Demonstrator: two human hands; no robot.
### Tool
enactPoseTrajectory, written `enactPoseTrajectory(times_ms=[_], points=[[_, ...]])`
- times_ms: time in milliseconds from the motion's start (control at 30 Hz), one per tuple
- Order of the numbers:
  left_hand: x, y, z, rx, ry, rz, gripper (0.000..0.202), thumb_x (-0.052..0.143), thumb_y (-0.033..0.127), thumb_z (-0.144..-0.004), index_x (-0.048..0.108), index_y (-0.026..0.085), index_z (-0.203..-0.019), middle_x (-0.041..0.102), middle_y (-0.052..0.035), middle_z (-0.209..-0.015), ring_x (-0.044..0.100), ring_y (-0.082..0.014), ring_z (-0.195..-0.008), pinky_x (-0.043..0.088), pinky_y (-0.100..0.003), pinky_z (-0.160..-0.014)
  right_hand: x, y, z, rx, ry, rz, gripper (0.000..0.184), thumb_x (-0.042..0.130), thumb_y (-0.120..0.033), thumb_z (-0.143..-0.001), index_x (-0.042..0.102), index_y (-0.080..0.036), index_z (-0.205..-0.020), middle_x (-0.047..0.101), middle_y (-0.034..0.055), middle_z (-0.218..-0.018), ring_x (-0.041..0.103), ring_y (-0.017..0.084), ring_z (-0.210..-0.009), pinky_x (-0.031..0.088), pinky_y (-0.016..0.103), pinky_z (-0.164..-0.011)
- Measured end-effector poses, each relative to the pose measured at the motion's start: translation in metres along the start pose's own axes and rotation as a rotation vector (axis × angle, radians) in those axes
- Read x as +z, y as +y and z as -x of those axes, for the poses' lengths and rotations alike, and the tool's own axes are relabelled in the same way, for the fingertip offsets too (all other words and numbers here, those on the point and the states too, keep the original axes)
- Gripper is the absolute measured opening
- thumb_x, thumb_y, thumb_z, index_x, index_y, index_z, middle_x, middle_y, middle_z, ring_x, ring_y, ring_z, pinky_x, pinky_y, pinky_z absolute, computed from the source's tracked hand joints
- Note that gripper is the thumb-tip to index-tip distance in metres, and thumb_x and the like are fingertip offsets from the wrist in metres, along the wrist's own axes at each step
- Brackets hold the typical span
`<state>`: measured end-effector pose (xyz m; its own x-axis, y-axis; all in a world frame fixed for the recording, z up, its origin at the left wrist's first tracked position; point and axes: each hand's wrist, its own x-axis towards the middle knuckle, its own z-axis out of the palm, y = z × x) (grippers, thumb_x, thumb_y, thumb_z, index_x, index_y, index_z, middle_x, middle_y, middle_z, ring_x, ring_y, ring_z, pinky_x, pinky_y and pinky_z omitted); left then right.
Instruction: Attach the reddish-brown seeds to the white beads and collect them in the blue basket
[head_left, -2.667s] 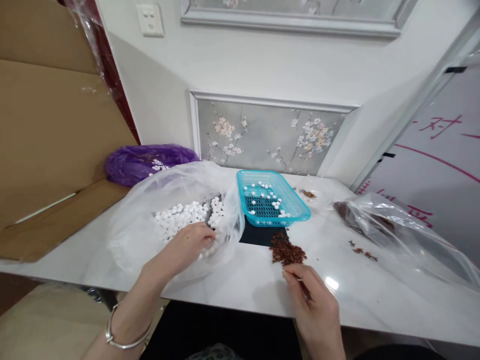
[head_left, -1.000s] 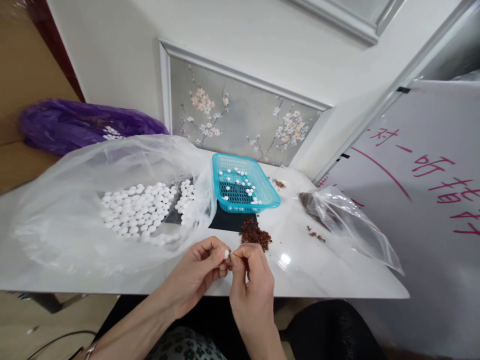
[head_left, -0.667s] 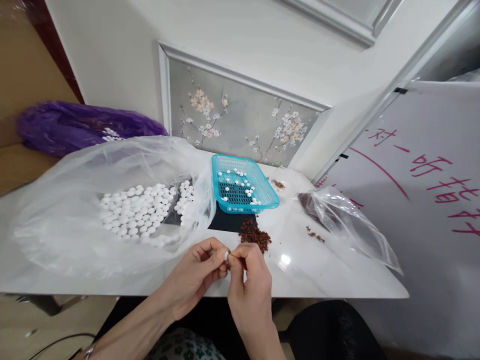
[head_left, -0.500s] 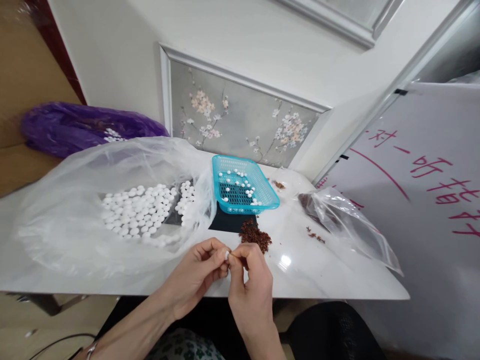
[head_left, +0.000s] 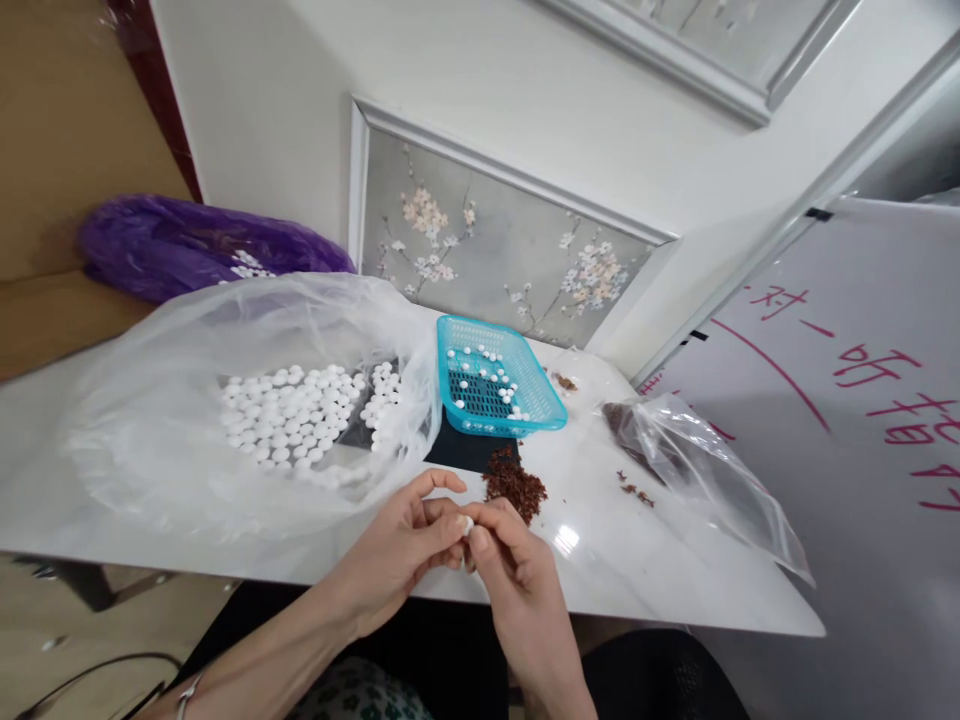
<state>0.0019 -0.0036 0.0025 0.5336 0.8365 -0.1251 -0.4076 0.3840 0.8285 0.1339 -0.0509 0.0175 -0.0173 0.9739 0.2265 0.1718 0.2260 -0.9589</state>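
My left hand (head_left: 420,535) pinches a small white ball (head_left: 468,524) between thumb and fingers, its index finger lifted. Against the same ball, my right hand (head_left: 514,560) has its thumb and index finger pressed together; anything else between those fingertips is too small to make out. Just beyond the hands lies a heap of reddish-brown flakes (head_left: 517,487). Behind the heap, a blue plastic basket (head_left: 551,412) holds several white balls and rests partly on a dark flat sheet (head_left: 465,450). To the left, a large clear plastic bag (head_left: 150,430) lies open with many white balls (head_left: 292,415) inside.
A purple bag (head_left: 150,240) with white balls sits at the back left. On the right, a clear bag (head_left: 697,460) with brown material lies on the white table (head_left: 637,580), near a few loose flakes (head_left: 636,490). A framed flower picture (head_left: 480,240) stands behind the basket.
The view has shifted slightly, so things sit a little further right and lower. My left index finger has lifted off the white ball; both hands stay together around it.
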Motion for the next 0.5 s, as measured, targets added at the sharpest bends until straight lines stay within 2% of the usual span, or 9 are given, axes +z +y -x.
enactPoseTrajectory(times_ms=[367,500], points=[[0.003,-0.006,-0.001,0.075,-0.012,-0.112,0.024,0.067,0.022,-0.077,0.053,0.020,-0.096,0.058,0.0051,-0.066,0.049,-0.0077,-0.059,0.037,-0.023,-0.062,0.010,0.016,0.006,-0.071,0.136,0.045,0.021,0.044,-0.028,-0.093,0.053,-0.020,-0.076,0.048,-0.0020,-0.072,0.048,0.013,-0.067,0.040,0.025,-0.063],[0.003,-0.006,0.000,0.068,-0.012,-0.090,0.024,0.068,0.022,-0.077,0.053,0.020,-0.096,0.058,0.0051,-0.065,0.049,-0.0077,-0.059,0.038,-0.023,-0.062,0.006,0.017,0.006,-0.075,0.146,0.045,0.019,0.048,-0.026,-0.092,0.056,-0.020,-0.077,0.050,-0.0012,-0.072,0.050,0.014,-0.069,0.041,0.027,-0.065]])
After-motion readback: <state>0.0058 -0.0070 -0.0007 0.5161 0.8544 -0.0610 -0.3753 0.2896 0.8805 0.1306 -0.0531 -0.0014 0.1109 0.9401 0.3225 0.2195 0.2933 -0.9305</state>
